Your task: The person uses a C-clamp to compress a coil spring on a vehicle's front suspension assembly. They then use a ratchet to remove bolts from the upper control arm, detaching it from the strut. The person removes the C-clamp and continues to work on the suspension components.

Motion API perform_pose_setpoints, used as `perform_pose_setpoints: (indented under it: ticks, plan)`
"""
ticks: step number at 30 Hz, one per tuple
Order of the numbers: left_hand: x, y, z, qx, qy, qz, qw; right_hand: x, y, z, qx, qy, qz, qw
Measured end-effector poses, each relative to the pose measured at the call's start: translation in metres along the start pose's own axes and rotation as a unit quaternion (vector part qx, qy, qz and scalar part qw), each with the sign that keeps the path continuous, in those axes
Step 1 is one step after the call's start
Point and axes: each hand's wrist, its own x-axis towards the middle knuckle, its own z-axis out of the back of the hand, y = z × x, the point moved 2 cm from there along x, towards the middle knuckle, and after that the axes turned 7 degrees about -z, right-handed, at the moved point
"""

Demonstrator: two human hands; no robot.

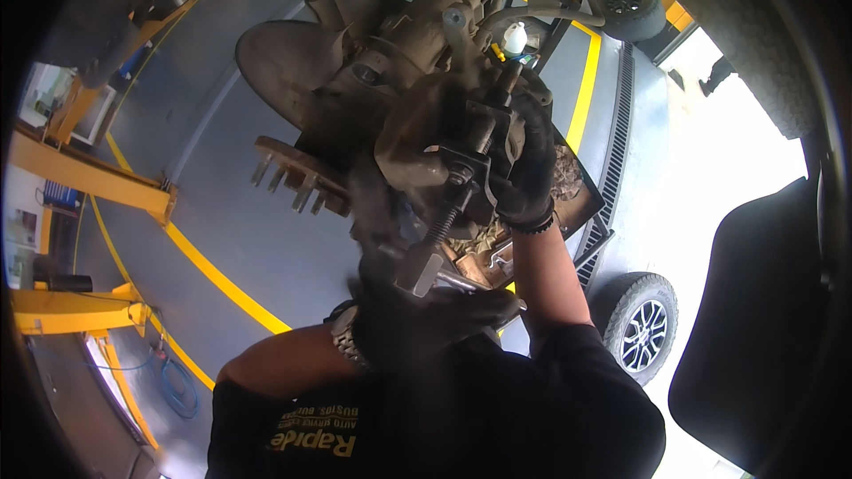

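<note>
A dark brake caliper (413, 137) sits in mid-view, with a screw-type press tool (459, 173) set against it. The tool has a threaded rod, metal plates and a pale block-shaped end pointing toward me. My right hand (531, 164), in a black glove, is closed round the caliper's right side, beside the tool's plates. Low in the middle is my left hand (413, 319), also gloved and blurred by motion. Its fingers stretch to the right, just below the tool's block end; part of the hand is hard to make out. A wheel hub with studs (302, 176) is left of the caliper.
Behind the hub is a round dust shield (288, 71). Under my right forearm stands a tray (581, 204) with parts and rags. A white bottle (515, 38) is beyond. Wheels (645, 328) lie to the right; yellow lift arms (89, 177) reach in from the left.
</note>
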Motion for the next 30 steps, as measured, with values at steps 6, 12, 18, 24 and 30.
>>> perform_pose_setpoints:
  ticks: [6, 12, 18, 24, 30]
  plan:
    - [0.000, 0.010, 0.005, 0.191, 0.041, -0.007, 0.981, 0.007, 0.003, 0.000, 0.011, 0.034, -0.020, 0.999]
    - [0.030, 0.003, 0.036, 0.197, 0.038, 0.071, 0.977, 0.000, -0.016, -0.002, 0.117, 0.031, -0.046, 0.992]
    - [0.066, -0.004, 0.073, 0.375, 0.167, -0.126, 0.903, -0.005, -0.034, 0.002, 0.251, 0.022, -0.270, 0.929]
    - [0.065, 0.003, 0.074, 0.142, -0.034, -0.025, 0.989, -0.005, -0.019, 0.006, 0.170, 0.056, -0.160, 0.971]
    - [0.020, -0.016, 0.039, -0.005, -0.086, 0.112, 0.990, -0.001, -0.021, -0.004, 0.118, 0.029, -0.019, 0.992]
